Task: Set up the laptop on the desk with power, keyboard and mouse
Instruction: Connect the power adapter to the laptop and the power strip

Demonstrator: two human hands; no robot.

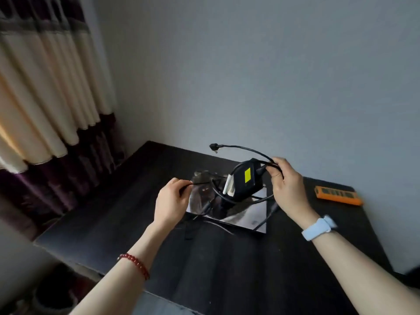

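Observation:
A black power adapter with a yellow label hangs above the closed, glossy laptop on the dark desk. My right hand grips the adapter's cable close to the brick; the cable arcs up to an angled plug at its free end. My left hand pinches another stretch of the black cable to the left of the adapter. More cable loops lie over the laptop lid. No keyboard or mouse is in view.
An orange power strip lies at the desk's back right, against the grey wall. Cream and purple curtains hang to the left. The desk's front edge runs near my forearms.

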